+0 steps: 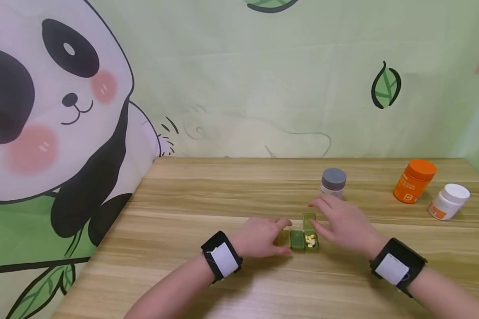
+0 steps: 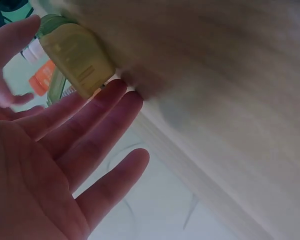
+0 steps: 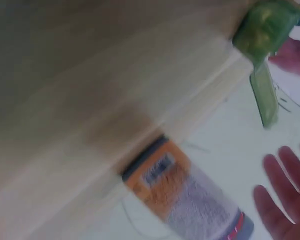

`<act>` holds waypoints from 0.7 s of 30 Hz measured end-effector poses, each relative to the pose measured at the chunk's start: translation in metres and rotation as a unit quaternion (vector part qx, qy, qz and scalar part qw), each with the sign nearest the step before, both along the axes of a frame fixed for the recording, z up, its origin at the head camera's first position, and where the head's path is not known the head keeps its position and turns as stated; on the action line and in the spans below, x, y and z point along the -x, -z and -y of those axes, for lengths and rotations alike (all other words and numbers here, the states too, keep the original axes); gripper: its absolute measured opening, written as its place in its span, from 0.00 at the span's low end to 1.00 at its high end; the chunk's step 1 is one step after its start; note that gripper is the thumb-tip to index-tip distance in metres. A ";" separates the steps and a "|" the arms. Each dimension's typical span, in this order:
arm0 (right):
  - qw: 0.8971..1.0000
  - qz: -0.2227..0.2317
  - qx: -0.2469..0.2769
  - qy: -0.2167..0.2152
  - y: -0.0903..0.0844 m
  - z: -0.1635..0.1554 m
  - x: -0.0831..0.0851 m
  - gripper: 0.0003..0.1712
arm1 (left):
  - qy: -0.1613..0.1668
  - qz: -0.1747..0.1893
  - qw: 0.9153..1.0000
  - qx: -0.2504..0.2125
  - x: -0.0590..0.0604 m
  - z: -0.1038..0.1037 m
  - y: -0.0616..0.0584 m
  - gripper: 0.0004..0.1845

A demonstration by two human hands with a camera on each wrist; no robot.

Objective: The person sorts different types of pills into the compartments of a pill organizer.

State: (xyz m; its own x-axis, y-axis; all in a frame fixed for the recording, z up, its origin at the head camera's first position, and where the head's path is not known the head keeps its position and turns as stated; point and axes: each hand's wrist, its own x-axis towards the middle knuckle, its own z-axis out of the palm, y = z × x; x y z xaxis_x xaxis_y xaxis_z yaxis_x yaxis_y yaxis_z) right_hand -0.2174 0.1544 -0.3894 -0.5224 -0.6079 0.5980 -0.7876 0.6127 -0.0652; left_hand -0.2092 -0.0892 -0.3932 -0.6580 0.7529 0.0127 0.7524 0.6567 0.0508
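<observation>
On the wooden desk (image 1: 223, 195), near its front middle, a small green pillbox (image 1: 300, 238) is seen lying between 2 hands. One compartment at its right end stands open, its lid (image 1: 309, 220) flipped back toward the wall, and pale yellow pills (image 1: 310, 240) are visible inside; the compartments beside it are closed. The left hand (image 1: 260, 236) is laid flat at the box's left end, its fingers (image 2: 97, 117) straight and loosely spread, their tips touching or just beside the box; nothing is gripped. The right hand (image 1: 343, 223) is held just right of the box, fingers (image 3: 280, 192) straight and relaxed, holding nothing; whether they touch the lid cannot be told. Black wristbands with white patches are worn on both wrists. Just behind the right hand a grey-capped bottle (image 1: 333, 182) is set upright. Well apart, toward the desk's right edge, an orange bottle (image 1: 414, 180) and a white bottle (image 1: 449, 201) are placed near each other. Behind the desk a panda backdrop (image 1: 48, 110) is hung.
</observation>
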 end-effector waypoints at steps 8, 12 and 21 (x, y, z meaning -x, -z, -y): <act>0.992 0.109 -0.048 0.033 0.011 0.008 0.007 0.17 | -0.008 -0.004 1.000 -0.011 0.000 0.000 0.004 0.35; 0.990 0.131 -0.044 0.039 0.013 0.006 0.011 0.12 | -0.007 -0.016 1.000 -0.007 -0.001 -0.002 0.005 0.33; 0.989 0.142 -0.044 0.021 0.014 0.006 0.013 0.09 | 0.005 -0.037 0.999 0.001 0.000 -0.003 0.004 0.26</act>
